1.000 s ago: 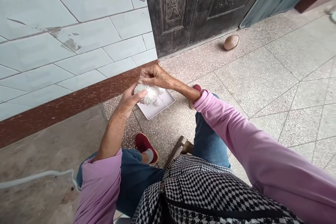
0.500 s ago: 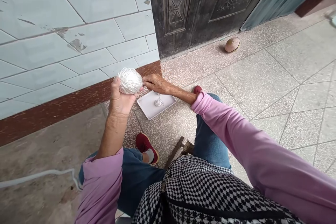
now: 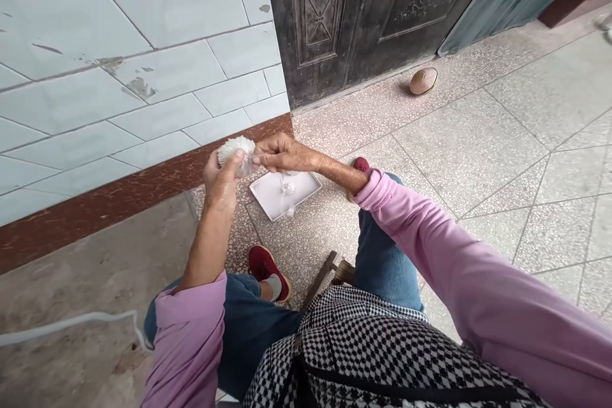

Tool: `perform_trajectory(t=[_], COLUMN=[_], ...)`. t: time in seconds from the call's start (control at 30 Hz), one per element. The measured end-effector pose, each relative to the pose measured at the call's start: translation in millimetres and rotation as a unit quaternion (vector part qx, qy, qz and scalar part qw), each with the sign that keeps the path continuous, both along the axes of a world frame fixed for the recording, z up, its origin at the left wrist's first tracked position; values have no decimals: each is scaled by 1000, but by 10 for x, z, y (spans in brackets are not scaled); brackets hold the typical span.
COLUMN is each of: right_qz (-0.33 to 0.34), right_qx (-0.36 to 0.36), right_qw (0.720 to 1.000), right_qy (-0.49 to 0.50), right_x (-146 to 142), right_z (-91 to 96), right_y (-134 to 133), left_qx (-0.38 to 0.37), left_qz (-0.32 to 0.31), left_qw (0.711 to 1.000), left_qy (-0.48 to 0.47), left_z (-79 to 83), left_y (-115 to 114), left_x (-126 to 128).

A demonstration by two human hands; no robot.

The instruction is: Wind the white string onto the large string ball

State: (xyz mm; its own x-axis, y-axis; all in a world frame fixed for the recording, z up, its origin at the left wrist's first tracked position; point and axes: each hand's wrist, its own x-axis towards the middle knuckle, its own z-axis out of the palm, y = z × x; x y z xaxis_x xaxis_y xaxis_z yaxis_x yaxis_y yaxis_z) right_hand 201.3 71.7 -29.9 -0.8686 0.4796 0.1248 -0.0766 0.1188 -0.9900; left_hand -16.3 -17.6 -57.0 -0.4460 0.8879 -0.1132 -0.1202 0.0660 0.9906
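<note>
My left hand is closed around a white ball of thread, held up in front of the wall's red-brown base. My right hand pinches the thread right beside the ball, fingers pressed together. Below the hands a white rectangular tray lies on the speckled floor with a small white clump of thread on it. A thin strand runs from my right hand down toward that clump.
A tiled wall stands at left, a dark carved door behind. A small round brown object lies by the door. My red shoe and a wooden stool edge are near my knees. A white cord crosses the floor at left.
The ball went up from the tray in my left hand, then came slightly lower. My right hand moved from over the tray to the ball and now pinches thread beside it.
</note>
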Motion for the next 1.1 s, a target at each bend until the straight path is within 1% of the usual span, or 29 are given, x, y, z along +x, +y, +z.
perform_trajectory(t=[0.1,0.17,0.23,0.33,0.4,0.47,0.53,0.6,0.7,0.77,0.83,0.93,1.0,1.1], right_qz=[-59,-97,-114,-104,-91,-81,-71,-72,-79,-84,-96,-133,-148,-146], right_qx=[3,27,56,92,107,110,102,79,26,-2,-12,-4,-1,2], right_qw=[998,995,992,990,989,989,992,994,994,993,993,991,988,985], right_qy=[12,1,-16,-32,-40,-49,-35,12,78,84,65,1,-45,-89], right_x=[70,94,106,124,132,119,77,19,-48,-63,-60,-44,-39,-53], right_z=[106,155,188,216,209,162,69,-51,-206,-249,-230,-119,-31,46], right_y=[115,154,151,93,59,66,126,231,388,431,400,262,160,56], left_qx=[-39,-48,-56,-67,-78,-90,-89,-77,-33,-2,21,38,41,48], left_qz=[-54,-99,-144,-183,-203,-216,-209,-206,-202,-188,-162,-132,-122,-102], left_qw=[998,994,988,981,976,972,974,975,976,977,979,982,984,985], left_qy=[0,-6,-6,-8,1,14,10,-20,-76,-105,-123,-128,-124,-128], left_z=[72,164,243,274,242,206,197,230,335,414,478,534,546,535], left_y=[-34,-82,-136,-192,-205,-208,-213,-226,-250,-255,-250,-235,-231,-224], left_x=[38,106,170,195,173,159,180,233,314,336,334,309,290,249])
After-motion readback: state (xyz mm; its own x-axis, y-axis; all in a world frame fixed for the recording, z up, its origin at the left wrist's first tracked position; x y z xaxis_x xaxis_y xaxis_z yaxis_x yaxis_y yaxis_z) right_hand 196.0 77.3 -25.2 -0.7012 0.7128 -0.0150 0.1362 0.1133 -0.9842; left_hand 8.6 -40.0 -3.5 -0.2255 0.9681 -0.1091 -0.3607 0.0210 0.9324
